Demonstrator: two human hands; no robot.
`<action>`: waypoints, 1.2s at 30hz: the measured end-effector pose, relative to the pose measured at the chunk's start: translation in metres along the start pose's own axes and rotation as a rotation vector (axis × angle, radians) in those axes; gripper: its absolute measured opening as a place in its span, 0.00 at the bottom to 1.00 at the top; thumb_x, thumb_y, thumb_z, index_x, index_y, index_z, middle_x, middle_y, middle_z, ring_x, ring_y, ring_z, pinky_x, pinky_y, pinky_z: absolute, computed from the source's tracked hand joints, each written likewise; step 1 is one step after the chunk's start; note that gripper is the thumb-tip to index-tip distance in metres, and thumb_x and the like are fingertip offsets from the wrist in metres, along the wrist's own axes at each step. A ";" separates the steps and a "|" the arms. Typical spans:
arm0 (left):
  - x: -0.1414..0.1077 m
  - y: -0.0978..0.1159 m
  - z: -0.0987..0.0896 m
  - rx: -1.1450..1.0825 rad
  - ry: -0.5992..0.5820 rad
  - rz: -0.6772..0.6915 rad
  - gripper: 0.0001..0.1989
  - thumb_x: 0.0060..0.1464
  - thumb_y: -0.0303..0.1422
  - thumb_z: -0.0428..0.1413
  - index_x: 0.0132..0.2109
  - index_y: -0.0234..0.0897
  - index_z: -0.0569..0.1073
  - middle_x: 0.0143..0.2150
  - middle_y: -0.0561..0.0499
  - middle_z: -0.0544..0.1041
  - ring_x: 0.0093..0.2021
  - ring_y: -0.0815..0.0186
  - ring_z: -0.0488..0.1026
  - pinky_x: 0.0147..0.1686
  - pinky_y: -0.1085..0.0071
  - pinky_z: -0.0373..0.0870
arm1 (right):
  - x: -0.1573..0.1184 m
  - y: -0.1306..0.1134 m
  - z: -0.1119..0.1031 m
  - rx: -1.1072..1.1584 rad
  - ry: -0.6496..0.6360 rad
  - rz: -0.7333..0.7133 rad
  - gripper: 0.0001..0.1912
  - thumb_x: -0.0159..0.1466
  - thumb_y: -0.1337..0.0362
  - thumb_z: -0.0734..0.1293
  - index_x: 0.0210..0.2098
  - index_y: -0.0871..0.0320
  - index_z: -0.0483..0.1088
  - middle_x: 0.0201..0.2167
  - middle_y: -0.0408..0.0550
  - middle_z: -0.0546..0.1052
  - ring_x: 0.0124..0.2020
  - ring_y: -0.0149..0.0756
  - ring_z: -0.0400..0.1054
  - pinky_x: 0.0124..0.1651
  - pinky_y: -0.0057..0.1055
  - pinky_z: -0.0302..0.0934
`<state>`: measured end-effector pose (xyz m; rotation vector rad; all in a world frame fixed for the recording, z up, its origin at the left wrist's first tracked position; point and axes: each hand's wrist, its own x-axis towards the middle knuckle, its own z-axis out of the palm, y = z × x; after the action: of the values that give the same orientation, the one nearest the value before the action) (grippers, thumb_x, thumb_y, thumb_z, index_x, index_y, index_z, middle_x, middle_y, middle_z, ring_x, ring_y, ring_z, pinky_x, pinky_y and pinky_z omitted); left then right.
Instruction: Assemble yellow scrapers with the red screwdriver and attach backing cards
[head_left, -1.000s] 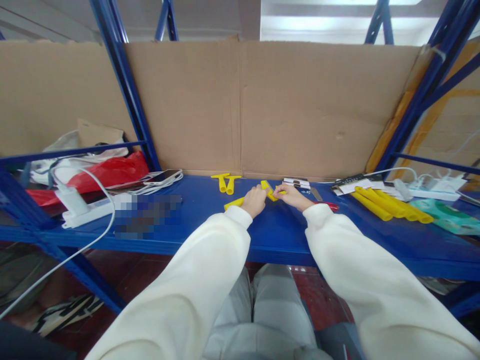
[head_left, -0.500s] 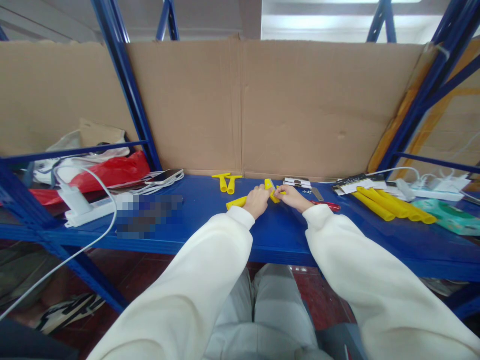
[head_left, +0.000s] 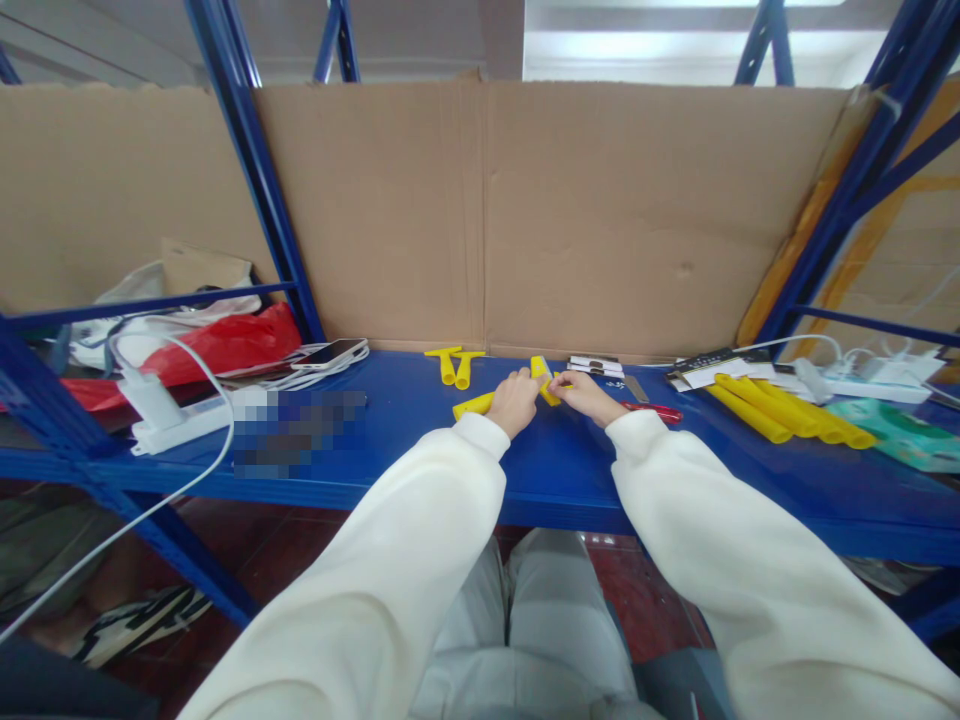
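My left hand (head_left: 515, 402) is closed around a yellow T-shaped scraper (head_left: 471, 407). Its round handle sticks out to the left of the palm, and its flat crosspiece shows beyond the fingertips. At the crosspiece's right side, my right hand (head_left: 586, 394) has thumb and finger pinched together; what they hold, if anything, is too small to make out. Two more yellow T-shaped scrapers (head_left: 463, 372) lie side by side near the cardboard. Close to my right hand are a red-handled tool (head_left: 656, 411), a flat grey metal piece (head_left: 636, 388) and small black-and-white packs (head_left: 595, 366).
Several yellow tubes (head_left: 750, 410) lie at the right, beside a green packet (head_left: 900, 432) and a white power strip (head_left: 874, 385). A phone (head_left: 335, 352), cables and a red bag (head_left: 255, 335) are on the left. Cardboard (head_left: 600, 220) walls off the back of the blue shelf (head_left: 420, 465).
My right fingers shift very slightly at the scraper's crosspiece, and a pale strip shows more clearly on it. Everything else stays put.
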<state>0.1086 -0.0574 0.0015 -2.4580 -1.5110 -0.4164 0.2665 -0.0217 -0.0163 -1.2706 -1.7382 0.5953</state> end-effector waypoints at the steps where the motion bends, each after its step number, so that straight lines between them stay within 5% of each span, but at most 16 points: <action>1: 0.000 0.000 0.000 0.000 0.001 0.001 0.26 0.61 0.22 0.46 0.63 0.43 0.68 0.52 0.41 0.72 0.52 0.58 0.72 0.50 0.67 0.69 | 0.000 -0.001 0.000 0.012 0.002 0.010 0.05 0.52 0.66 0.65 0.21 0.56 0.66 0.23 0.41 0.70 0.29 0.33 0.65 0.39 0.30 0.63; 12: 0.001 -0.001 -0.001 -0.022 0.010 -0.023 0.25 0.63 0.24 0.46 0.65 0.42 0.67 0.52 0.40 0.72 0.53 0.57 0.72 0.50 0.65 0.70 | -0.010 -0.018 0.001 0.225 0.056 0.222 0.08 0.58 0.72 0.66 0.29 0.55 0.63 0.25 0.39 0.71 0.28 0.30 0.67 0.35 0.27 0.64; 17: 0.000 -0.003 -0.004 -0.048 0.017 -0.051 0.24 0.63 0.25 0.47 0.65 0.43 0.67 0.52 0.40 0.72 0.53 0.57 0.72 0.49 0.65 0.70 | -0.017 -0.028 -0.004 0.419 -0.159 0.348 0.06 0.62 0.73 0.65 0.33 0.56 0.64 0.22 0.44 0.75 0.22 0.31 0.69 0.29 0.26 0.64; 23: 0.000 -0.004 -0.007 -0.054 -0.010 -0.009 0.25 0.65 0.29 0.46 0.68 0.42 0.62 0.54 0.40 0.70 0.53 0.57 0.74 0.48 0.66 0.71 | -0.013 -0.026 -0.010 0.497 -0.129 0.331 0.08 0.64 0.74 0.63 0.29 0.58 0.66 0.19 0.41 0.72 0.16 0.25 0.61 0.20 0.21 0.54; 36: -0.002 -0.009 -0.006 -0.011 -0.068 0.082 0.32 0.64 0.23 0.42 0.71 0.52 0.56 0.52 0.42 0.67 0.46 0.59 0.77 0.45 0.65 0.72 | -0.009 -0.015 -0.015 0.497 -0.084 0.314 0.06 0.63 0.69 0.66 0.29 0.57 0.67 0.20 0.41 0.72 0.18 0.24 0.59 0.21 0.20 0.53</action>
<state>0.0988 -0.0570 0.0073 -2.5570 -1.4312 -0.3304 0.2726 -0.0377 -0.0004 -1.1712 -1.3413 1.1942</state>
